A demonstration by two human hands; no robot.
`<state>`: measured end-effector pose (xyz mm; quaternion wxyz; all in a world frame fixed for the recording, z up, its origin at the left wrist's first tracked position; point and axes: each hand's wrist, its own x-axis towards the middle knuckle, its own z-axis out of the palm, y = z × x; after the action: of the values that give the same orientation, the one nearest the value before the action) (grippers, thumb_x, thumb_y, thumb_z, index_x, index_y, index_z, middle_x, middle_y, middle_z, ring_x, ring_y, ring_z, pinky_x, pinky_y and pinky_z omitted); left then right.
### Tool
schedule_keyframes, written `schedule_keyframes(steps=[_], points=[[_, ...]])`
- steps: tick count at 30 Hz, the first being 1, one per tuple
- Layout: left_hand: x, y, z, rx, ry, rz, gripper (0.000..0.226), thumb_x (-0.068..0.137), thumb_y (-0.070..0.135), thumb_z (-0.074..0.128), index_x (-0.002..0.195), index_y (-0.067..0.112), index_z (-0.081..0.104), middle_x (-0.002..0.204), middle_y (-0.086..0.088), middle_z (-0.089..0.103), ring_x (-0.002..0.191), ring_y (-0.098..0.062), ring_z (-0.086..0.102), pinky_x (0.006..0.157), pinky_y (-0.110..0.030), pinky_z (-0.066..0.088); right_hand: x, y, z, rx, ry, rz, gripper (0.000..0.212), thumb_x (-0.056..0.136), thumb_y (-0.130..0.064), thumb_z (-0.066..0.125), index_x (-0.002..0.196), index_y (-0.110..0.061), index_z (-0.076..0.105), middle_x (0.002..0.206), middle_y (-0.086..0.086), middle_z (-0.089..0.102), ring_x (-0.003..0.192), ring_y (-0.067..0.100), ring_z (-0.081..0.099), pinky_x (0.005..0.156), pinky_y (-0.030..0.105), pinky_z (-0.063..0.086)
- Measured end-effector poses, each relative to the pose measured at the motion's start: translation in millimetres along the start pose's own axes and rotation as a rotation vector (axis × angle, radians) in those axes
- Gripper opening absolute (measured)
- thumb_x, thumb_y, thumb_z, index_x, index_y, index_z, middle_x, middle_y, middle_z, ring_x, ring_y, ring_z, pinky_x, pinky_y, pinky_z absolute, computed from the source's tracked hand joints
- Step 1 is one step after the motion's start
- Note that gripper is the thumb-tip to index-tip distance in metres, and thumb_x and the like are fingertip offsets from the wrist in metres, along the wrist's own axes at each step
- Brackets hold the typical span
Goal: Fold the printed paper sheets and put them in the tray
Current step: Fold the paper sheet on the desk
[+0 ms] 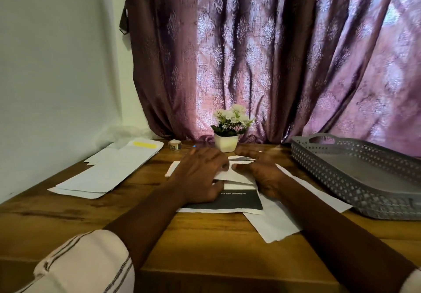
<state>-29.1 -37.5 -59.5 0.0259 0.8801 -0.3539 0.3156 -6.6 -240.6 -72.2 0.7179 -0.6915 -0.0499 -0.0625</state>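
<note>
Both hands down flat: left hand [200, 174] and right hand [262, 174] press the printed sheet [241, 199] with straight fingers, nothing pinched. The sheet (dark band facing up) lies mid-table [205, 235] — grey tray [330, 174] off to the right.

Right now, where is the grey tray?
In the head view the grey tray sits on the wooden table's right side, just right of the right hand and the paper sheets, in front of the curtain.

Dim, curtain-filtered backlight; wide-angle warp
</note>
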Motion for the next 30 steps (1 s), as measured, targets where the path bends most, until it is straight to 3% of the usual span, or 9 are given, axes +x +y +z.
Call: schedule_keyframes(steps=[2, 4, 7, 11, 14, 17, 21, 25, 30], points=[[-1, -1, 9, -0.138, 0.003, -0.069, 0.051, 0.087, 0.065, 0.051, 0.129, 0.036, 0.049, 0.135, 0.010, 0.055, 0.128, -0.014, 0.047, 0.110, -0.040, 0.031, -3, -1, 2, -0.015, -0.014, -0.096, 0.046, 0.079, 0.012, 0.079, 0.121, -0.004, 0.071, 0.117, 0.017, 0.074, 0.106, 0.027, 0.073, 0.098, 0.044, 0.059], [-1, -1, 12, -0.226, 0.036, -0.135, 0.048, 0.096, 0.064, 0.043, 0.134, 0.034, 0.046, 0.136, 0.007, 0.058, 0.128, -0.015, 0.049, 0.111, -0.041, 0.030, -5, -1, 6, 0.010, -0.069, -0.169, 0.032, 0.082, 0.008, 0.078, 0.113, 0.000, 0.075, 0.112, 0.016, 0.077, 0.104, 0.028, 0.074, 0.095, 0.042, 0.060], [4, -9, 17, -0.242, 0.168, -0.147, 0.015, 0.099, 0.036, 0.050, 0.111, 0.029, 0.057, 0.099, 0.007, 0.065, 0.101, -0.024, 0.063, 0.090, -0.038, 0.038, -2, 3, 10, -0.065, -0.073, -0.249, 0.016, 0.083, 0.002, 0.080, 0.099, -0.002, 0.080, 0.107, 0.011, 0.080, 0.106, 0.028, 0.074, 0.097, 0.040, 0.058], [6, -33, 17, -0.435, 0.198, -0.277, 0.010, 0.089, 0.036, 0.070, 0.094, 0.028, 0.073, 0.087, 0.015, 0.070, 0.083, -0.009, 0.065, 0.080, -0.032, 0.050, -2, 0, 3, -0.150, -0.011, -0.277, 0.009, 0.083, 0.000, 0.081, 0.091, -0.004, 0.079, 0.090, -0.002, 0.080, 0.082, 0.007, 0.073, 0.076, 0.023, 0.060], [-1, -55, 16, -0.536, 0.222, -0.403, 0.007, 0.085, 0.032, 0.076, 0.090, 0.028, 0.076, 0.087, 0.014, 0.076, 0.084, -0.006, 0.070, 0.086, -0.036, 0.056, 2, -5, -11, -0.163, 0.079, -0.300, 0.013, 0.084, -0.006, 0.082, 0.097, -0.004, 0.080, 0.100, 0.005, 0.080, 0.098, 0.022, 0.075, 0.089, 0.038, 0.062], [-10, -64, 11, -0.393, 0.229, -0.425, 0.014, 0.085, 0.032, 0.073, 0.098, 0.029, 0.077, 0.094, 0.012, 0.076, 0.087, -0.010, 0.069, 0.088, -0.038, 0.053, 6, -7, -19, -0.145, 0.125, -0.322, 0.017, 0.087, -0.004, 0.078, 0.104, 0.000, 0.078, 0.111, 0.016, 0.078, 0.111, 0.039, 0.069, 0.100, 0.051, 0.057], [-11, -53, 3, -0.058, 0.102, -0.294, 0.045, 0.080, 0.050, 0.060, 0.121, 0.033, 0.069, 0.108, 0.006, 0.067, 0.107, -0.022, 0.061, 0.100, -0.044, 0.041, 5, -3, -13, -0.033, 0.100, -0.322, 0.008, 0.086, -0.008, 0.079, 0.094, -0.009, 0.080, 0.108, 0.017, 0.078, 0.104, 0.035, 0.071, 0.096, 0.048, 0.056], [-7, -43, -2, 0.016, 0.210, -0.199, 0.024, 0.081, 0.031, 0.065, 0.105, 0.032, 0.068, 0.098, 0.007, 0.061, 0.100, -0.021, 0.060, 0.095, -0.043, 0.036, -4, -15, -9, -0.019, 0.066, -0.274, 0.032, 0.099, -0.034, 0.064, 0.095, -0.005, 0.078, 0.101, 0.012, 0.079, 0.098, 0.029, 0.071, 0.089, 0.038, 0.052], [-10, -36, -9, -0.003, 0.236, -0.165, 0.025, 0.073, 0.025, 0.066, 0.098, 0.031, 0.062, 0.096, 0.007, 0.057, 0.095, -0.021, 0.059, 0.089, -0.044, 0.044, 1, -1, -15, -0.535, -0.021, -0.209, 0.036, 0.088, -0.057, 0.072, 0.113, -0.031, 0.075, 0.107, -0.010, 0.074, 0.097, 0.008, 0.069, 0.088, 0.028, 0.056]])
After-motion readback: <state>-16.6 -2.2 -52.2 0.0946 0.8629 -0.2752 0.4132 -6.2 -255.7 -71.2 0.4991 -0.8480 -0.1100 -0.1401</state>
